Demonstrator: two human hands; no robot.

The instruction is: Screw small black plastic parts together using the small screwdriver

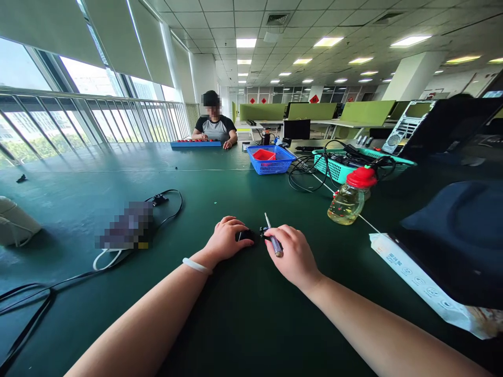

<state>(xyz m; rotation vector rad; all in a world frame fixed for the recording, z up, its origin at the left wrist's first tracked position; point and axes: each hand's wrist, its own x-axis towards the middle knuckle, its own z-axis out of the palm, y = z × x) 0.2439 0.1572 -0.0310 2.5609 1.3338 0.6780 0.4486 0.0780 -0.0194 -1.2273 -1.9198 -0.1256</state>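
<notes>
On green table (118, 178), 2 hands: left hand (228, 238) on 1 black part (247, 235), right hand (293, 254) w/ 1 screwdriver (272, 238)

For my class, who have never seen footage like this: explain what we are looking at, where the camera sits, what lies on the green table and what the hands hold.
There is no machine here: a person's two bare arms reach forward, filmed by one camera worn on the head and looking down. The left hand rests on a small black part. The right hand holds a small screwdriver, tip pointing away. On the green table lie black cables, a bottle with a red cap lying tilted, a blue basket and a teal basket. At the far end another person sits with both hands at a blue tray.
</notes>
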